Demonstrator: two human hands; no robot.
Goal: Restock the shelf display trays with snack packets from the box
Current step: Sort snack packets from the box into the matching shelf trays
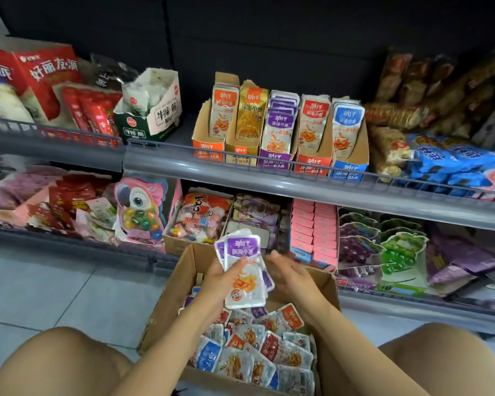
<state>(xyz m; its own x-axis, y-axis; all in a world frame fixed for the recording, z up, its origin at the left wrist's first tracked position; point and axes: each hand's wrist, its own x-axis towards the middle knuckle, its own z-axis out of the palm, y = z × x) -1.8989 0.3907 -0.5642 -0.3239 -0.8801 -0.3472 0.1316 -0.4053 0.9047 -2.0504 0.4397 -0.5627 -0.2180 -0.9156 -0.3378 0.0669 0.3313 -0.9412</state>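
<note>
A brown cardboard box (174,292) on the floor between my knees holds several loose snack packets (269,350) in blue, red, orange and purple. My left hand (220,281) grips a small stack of purple-topped packets (243,261) above the box. My right hand (290,274) is beside the stack on its right, fingers fairly straight and touching its edge. On the upper shelf stand several cardboard display trays: orange (209,150), gold (242,154), purple (275,161), red (312,164) and blue (349,168), each with upright packets.
The grey shelf rail (269,178) runs across in front of the trays. The lower shelf behind the box carries candy bags, pink boxes (312,227) and grape-shaped packs (383,247). Red and green snack boxes fill the upper left. Grey floor tiles (55,287) lie to the left.
</note>
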